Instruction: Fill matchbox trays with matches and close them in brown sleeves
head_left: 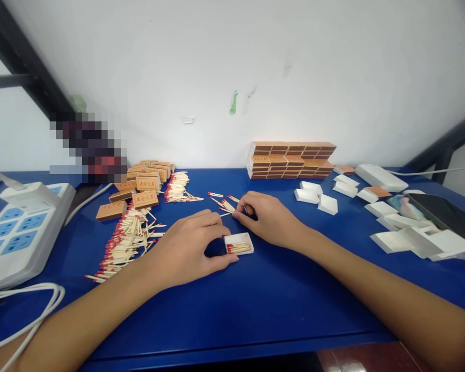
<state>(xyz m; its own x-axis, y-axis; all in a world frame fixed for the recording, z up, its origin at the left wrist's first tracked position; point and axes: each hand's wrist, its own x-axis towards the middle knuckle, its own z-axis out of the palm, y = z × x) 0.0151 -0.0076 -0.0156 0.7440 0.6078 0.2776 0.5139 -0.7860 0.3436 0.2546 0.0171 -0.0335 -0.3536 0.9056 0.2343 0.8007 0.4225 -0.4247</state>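
A small white matchbox tray [239, 243] with a few red-tipped matches in it lies on the blue table [256, 299]. My left hand [186, 248] curls around the tray's left side, thumb and fingers touching its edge. Just beyond it, my right hand [267, 217] rests on the table with its fingertips pinched on a few loose matches [227, 204]. A larger heap of matches [127, 237] lies to the left, and another bunch [177, 187] farther back.
Brown matchbox sleeves [141, 188] lie at the back left, a neat stack of them [290, 159] against the wall. Several empty white trays [387, 217] are scattered right, beside a dark phone [445, 214]. A white power strip [19, 227] and cable [31, 310] sit far left.
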